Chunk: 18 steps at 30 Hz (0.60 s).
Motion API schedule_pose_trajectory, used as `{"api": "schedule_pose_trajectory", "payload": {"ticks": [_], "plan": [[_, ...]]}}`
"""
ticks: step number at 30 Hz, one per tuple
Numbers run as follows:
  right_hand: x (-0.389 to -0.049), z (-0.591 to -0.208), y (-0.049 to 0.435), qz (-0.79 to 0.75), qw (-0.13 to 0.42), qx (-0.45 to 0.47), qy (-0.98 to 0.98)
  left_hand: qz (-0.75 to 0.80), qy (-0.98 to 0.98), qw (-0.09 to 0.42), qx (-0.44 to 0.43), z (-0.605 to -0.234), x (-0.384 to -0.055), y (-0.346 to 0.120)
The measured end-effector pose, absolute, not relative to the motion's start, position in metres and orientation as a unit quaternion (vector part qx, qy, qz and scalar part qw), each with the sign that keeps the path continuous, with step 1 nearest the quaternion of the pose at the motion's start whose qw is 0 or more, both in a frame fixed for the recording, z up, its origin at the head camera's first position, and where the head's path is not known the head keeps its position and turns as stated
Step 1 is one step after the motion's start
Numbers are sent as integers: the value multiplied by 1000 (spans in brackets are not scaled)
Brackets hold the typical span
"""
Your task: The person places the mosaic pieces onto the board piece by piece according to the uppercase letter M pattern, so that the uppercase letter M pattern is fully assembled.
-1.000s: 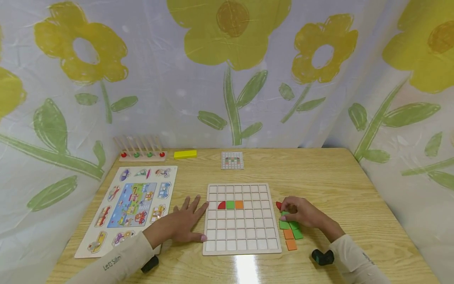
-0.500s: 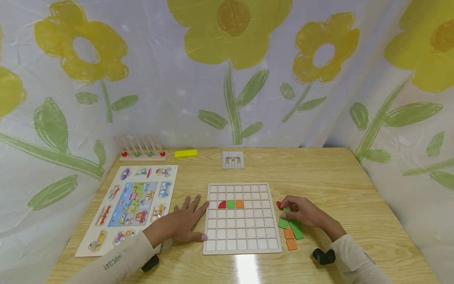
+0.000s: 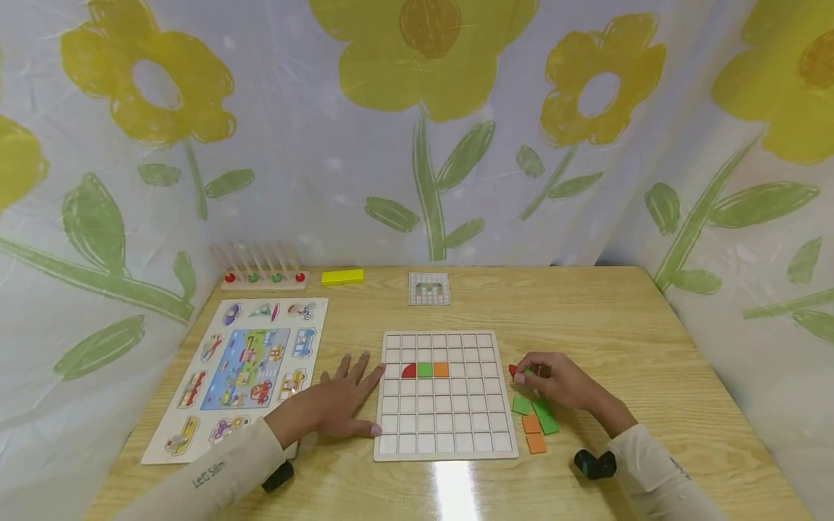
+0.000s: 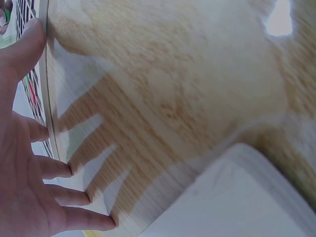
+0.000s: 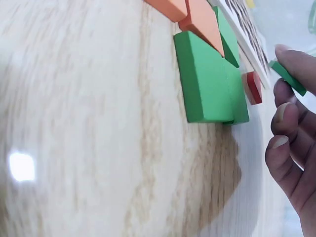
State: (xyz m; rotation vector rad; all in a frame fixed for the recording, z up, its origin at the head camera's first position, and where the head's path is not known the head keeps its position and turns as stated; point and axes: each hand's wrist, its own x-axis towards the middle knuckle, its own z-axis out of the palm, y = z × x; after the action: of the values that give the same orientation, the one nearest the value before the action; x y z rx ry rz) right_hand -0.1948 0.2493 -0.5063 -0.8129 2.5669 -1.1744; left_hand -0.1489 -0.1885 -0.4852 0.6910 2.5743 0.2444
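A square grid board lies before me, with a red quarter-round tile, a green tile and an orange tile side by side in its third row. My left hand rests with spread fingers at the board's left edge, its thumb touching the frame. To the right of the board, my right hand pinches a green square tile between thumb and finger, above the table. Below it lie loose green tiles and two orange tiles. A red tile lies beside the fingertips.
A small pattern card lies behind the board. On the left are a picture puzzle board, a pegged rack with beads and a yellow block. A flowered curtain bounds the table.
My right hand has picked a green tile out of the loose group and raised it slightly. The left hand stays in place at the board's edge.
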Motion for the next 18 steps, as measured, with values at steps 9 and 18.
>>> {"api": "schedule_pose_trajectory", "payload": {"ticks": [9,18], "plan": [[-195,-498,242,-399,101,-255,875,91,936,234,246,-483,-150,-188],[-192,-491,235,-416,111,-246,868,88,936,233,247,-484,-149,-188]]}}
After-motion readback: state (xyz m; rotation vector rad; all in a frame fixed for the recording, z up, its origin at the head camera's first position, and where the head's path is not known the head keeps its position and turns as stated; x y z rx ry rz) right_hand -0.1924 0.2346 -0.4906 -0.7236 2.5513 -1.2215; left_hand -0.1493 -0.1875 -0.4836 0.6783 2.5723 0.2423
